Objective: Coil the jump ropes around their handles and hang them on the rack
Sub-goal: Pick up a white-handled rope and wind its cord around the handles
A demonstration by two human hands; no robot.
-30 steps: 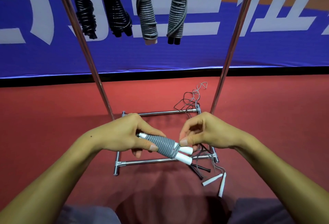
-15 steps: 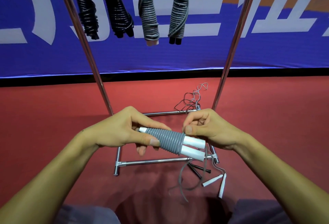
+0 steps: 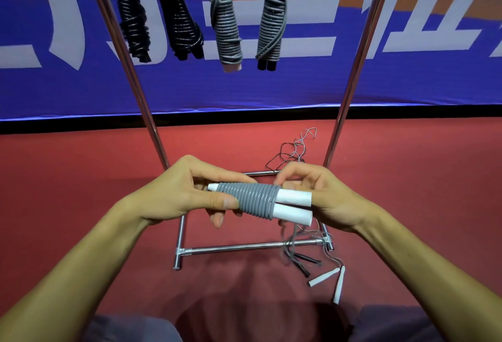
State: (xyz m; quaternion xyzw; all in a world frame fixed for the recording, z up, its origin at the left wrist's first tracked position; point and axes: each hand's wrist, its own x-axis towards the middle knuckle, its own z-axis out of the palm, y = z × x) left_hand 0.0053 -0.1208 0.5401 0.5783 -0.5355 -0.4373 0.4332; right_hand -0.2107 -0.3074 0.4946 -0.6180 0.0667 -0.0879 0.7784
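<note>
Two white handles [image 3: 294, 205] lie side by side, bound by a tight grey rope coil [image 3: 254, 199]. My left hand [image 3: 187, 193] grips the coiled end, thumb across the wraps. My right hand [image 3: 323, 197] is at the handles' bare ends, fingers curled around them and pinching near the coil's edge. A loose grey tail of rope [image 3: 289, 241] hangs below the bundle. Behind stands the chrome rack [image 3: 353, 64], with several coiled ropes hanging from its top: two black ones [image 3: 179, 21] and two grey ones [image 3: 228, 29].
On the red floor by the rack's base bar [image 3: 244, 246] lie loose ropes: black handles [image 3: 304, 261], white handles [image 3: 330, 278] and tangled thin cord [image 3: 293, 151]. A blue banner [image 3: 407, 81] runs behind. My knees show at the bottom edge.
The bundle has risen slightly and turned level. The right hand went round the handles, and the loose tail hanging below has grown shorter.
</note>
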